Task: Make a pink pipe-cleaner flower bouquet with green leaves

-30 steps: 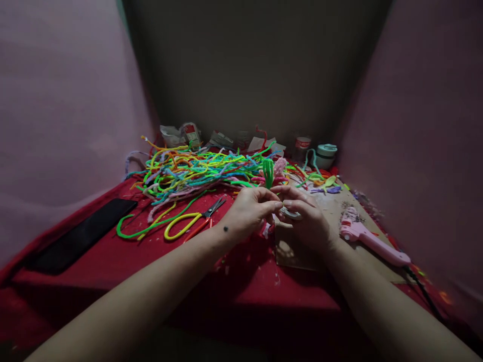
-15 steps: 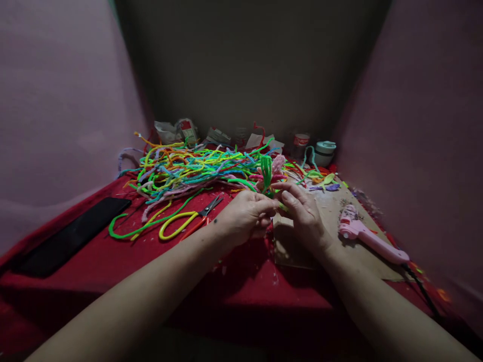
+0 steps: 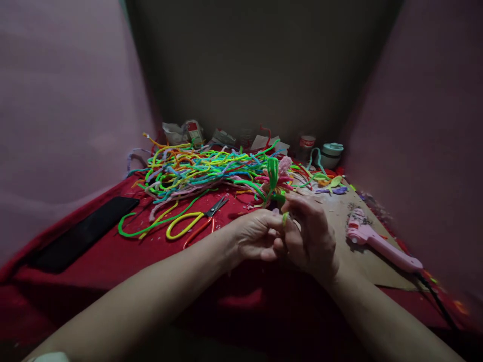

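Note:
Close together in the middle, my left hand and my right hand are both closed at the fingertips. Between them shows a short yellow-green fuzzy pipe cleaner piece, pinched by both; its full shape is hidden by my fingers. Just beyond my fingers is a pipe cleaner flower with pink petals and upright green loops. Whether my hands touch it, I cannot tell. To the left lie scissors with one yellow and one orange handle, blades pointing away.
A tangled heap of colourful pipe cleaners covers the back of the red cloth. A black phone-like slab lies left. On the cardboard at right rests a pink glue gun with its cord. A lidded cup stands behind.
Both hands have come down and nearer to me with the yellow-green piece, and my right fingers are more curled. The view has shifted slightly; the flower stays in place.

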A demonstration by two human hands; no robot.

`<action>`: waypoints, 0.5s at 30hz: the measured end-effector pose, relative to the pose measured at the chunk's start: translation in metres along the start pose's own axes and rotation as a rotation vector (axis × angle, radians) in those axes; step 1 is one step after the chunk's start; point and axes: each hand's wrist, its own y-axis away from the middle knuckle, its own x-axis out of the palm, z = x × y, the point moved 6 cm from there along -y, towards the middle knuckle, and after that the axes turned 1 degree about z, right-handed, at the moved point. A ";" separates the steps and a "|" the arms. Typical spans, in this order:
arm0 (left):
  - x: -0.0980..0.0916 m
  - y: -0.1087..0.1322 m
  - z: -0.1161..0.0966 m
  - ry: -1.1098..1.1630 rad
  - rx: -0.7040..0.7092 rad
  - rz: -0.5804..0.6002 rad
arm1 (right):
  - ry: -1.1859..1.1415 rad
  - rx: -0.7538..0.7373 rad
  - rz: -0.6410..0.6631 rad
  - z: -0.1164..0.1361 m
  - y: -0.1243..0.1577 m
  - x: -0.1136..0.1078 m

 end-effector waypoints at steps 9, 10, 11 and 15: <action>-0.047 0.070 -0.038 -0.772 0.216 -0.466 | 0.851 0.466 0.450 -0.083 0.001 0.003; -0.061 0.087 -0.048 -0.937 0.252 -0.591 | 0.890 0.476 0.533 -0.088 0.005 0.006; -0.077 0.105 -0.057 -1.090 0.279 -0.729 | 0.920 0.477 0.594 -0.092 0.008 0.007; -0.134 0.158 -0.069 -1.438 0.068 -0.988 | 0.985 0.518 0.632 -0.097 0.013 0.004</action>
